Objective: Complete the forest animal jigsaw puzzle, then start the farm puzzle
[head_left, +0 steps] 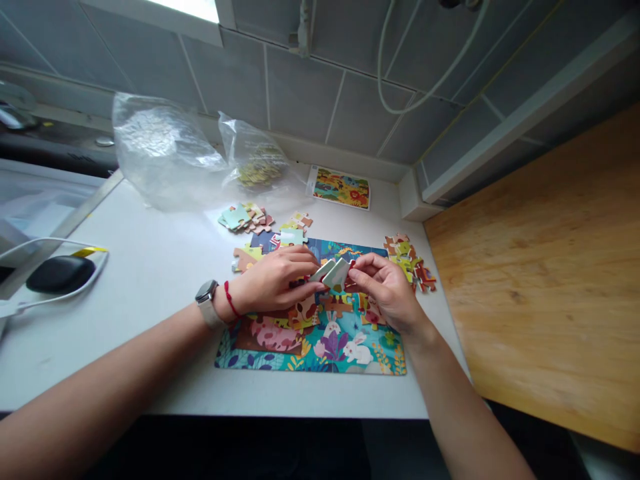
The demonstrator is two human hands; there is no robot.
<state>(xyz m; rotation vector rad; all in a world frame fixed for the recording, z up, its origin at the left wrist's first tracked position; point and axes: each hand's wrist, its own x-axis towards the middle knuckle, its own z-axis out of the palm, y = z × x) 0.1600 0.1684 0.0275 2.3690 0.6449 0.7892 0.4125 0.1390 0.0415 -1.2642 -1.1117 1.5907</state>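
Both hands meet above the middle of a colourful mat with rabbits (360,350). My left hand (285,277), with a watch and a red string on the wrist, pinches pale-green puzzle pieces (324,270) at its fingertips. Closed too, my right hand (383,287) grips another puzzle piece (341,275) with a pale face and some red near the thumb. Whether these pieces touch or interlock, I cannot tell. Under and beside the hands lie joined pieces with a pink pig (275,333), a cow piece (304,312) and further loose pieces (371,310); the left hand covers part of them.
Loose pieces form a pile (245,218) behind the mat and another (410,260) at its right. Farther back are a clear plastic bag (170,153), a bag of pieces (260,163) and a picture card (341,188). A black mouse (61,274) lies left; a wooden board (540,280) stands right.
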